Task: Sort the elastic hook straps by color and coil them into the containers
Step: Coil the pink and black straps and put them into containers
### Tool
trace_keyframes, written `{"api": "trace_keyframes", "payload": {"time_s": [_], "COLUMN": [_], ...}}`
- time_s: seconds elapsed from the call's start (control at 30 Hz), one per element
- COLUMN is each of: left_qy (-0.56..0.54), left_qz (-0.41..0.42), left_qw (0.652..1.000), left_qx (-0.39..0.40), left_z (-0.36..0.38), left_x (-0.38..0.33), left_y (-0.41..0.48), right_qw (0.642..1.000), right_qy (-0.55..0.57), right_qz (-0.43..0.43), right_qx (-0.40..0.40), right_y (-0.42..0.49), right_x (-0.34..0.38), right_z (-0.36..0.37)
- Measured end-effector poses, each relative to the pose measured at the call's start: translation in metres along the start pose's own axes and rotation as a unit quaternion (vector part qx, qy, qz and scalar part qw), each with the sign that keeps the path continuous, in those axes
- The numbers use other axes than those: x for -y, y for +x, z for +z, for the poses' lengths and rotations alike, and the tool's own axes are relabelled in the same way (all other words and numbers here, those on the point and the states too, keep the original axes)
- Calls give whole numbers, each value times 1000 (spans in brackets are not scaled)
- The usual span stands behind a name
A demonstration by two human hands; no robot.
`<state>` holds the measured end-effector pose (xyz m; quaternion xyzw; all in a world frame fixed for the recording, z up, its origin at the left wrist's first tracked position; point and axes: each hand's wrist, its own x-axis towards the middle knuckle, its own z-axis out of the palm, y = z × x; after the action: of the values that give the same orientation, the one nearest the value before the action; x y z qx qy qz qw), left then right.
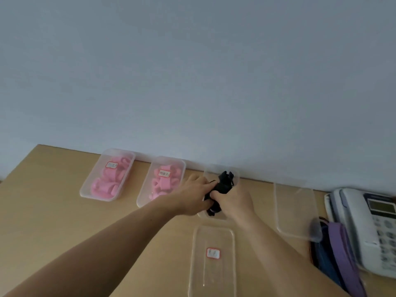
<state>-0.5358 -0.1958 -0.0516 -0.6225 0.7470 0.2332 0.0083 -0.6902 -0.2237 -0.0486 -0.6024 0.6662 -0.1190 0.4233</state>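
Head view: wooden table against grey wall.

Four containers line the desk along the wall, a lid lies before the third, a telephone sits rightmost.

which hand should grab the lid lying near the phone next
Right, probably. The right hand is nearer the clear lid; the left hand would have to cross over the black strap bundle.

Both hands, left and right, grip black strap bundle over clear container.
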Motion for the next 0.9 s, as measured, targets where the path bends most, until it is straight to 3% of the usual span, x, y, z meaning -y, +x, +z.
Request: {"api": "trace_keyframes", "payload": {"time_s": [0.17, 0.43, 0.6, 0.77, 0.9], "left_qy": [137, 114, 107, 98, 109], "left_qz": [51, 56, 54, 82, 99], "left_qw": [989, 992, 993, 989, 988], "left_qx": [20, 19, 6, -77, -42], "left_z": [12, 25, 28, 31, 33], "left_x": [8, 20, 22, 24, 22], "left_y": [17, 26, 21, 18, 18], "right_qw": [997, 982, 962, 963, 955], "right_qy": [-73, -188, -259, -211, -233], "right_qz": [3, -21, -69, -161, -174], "right_qx": [-16, 0, -49, -52, -54], "right_y": [1, 2, 0, 3, 8], "right_x": [-2, -1, -12, -27, -37], "right_z": [11, 12, 0, -2, -5]}}
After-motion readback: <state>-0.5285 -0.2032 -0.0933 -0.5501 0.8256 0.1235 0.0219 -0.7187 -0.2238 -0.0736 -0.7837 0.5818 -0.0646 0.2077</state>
